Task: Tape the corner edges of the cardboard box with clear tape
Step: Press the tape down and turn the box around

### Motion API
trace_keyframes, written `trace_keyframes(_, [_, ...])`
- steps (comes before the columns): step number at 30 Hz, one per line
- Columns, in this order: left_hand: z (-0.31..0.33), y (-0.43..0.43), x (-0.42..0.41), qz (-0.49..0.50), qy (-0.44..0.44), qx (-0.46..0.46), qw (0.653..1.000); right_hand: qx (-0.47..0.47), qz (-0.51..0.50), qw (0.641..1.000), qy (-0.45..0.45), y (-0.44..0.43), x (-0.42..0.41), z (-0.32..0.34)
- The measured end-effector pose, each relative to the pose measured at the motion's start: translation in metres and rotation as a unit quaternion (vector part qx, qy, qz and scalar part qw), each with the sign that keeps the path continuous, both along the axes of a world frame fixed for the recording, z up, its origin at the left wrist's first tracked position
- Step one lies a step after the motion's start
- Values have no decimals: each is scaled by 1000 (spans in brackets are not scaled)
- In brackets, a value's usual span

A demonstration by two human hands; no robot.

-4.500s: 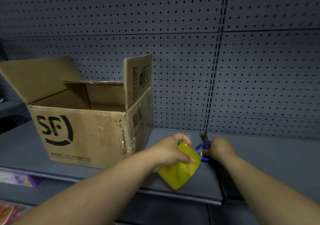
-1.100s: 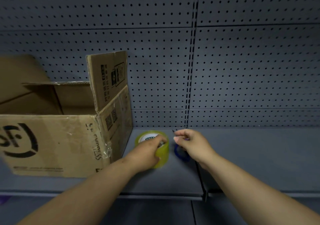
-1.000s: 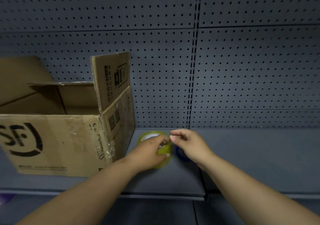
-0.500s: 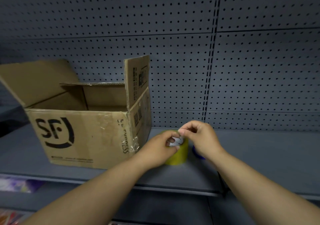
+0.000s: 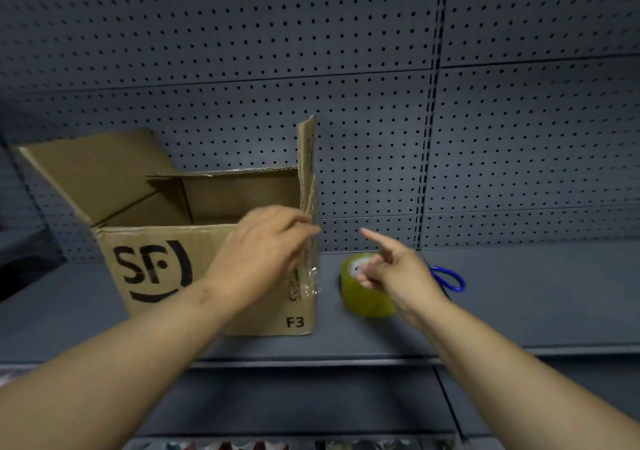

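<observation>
- The cardboard box [image 5: 156, 269] stands on the grey shelf [image 5: 536, 297] with its flaps open, its front right corner towards the tape roll [image 5: 360, 299].
- The left hand [image 5: 263, 249] is at that corner's upper edge, fingers bent towards it. It is blurred, so I cannot tell whether it pinches anything.
- Crinkled clear tape [image 5: 310, 275] clings to the corner below the hand.
- The right hand [image 5: 398, 271] hovers over the yellowish roll with the index finger straight and the others loosely bent, visibly gripping nothing.
- Blue-handled scissors [image 5: 450, 278] lie just beyond the roll.
</observation>
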State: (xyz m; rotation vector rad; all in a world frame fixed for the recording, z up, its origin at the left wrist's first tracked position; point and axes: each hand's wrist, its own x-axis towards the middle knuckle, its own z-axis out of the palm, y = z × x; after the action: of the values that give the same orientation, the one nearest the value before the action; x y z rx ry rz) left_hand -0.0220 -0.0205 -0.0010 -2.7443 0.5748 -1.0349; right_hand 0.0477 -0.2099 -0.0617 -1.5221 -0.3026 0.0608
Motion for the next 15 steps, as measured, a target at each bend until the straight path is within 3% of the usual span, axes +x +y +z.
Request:
trace_keyframes(3, [13, 22, 4, 30, -24, 22, 999, -130, -126, 980, -83, 31, -11, -2])
trace_keyframes(5, [16, 28, 8, 37, -9, 21, 999, -160, -182, 961, -129, 49, -17, -6])
trace_keyframes(10, [16, 30, 21, -5, 24, 61, 998, -148, -263, 928, -217, 88, -30, -14])
trace_keyframes(15, [15, 31, 39, -34, 56, 108, 992, -144, -327, 901, -246, 106, -30, -23])
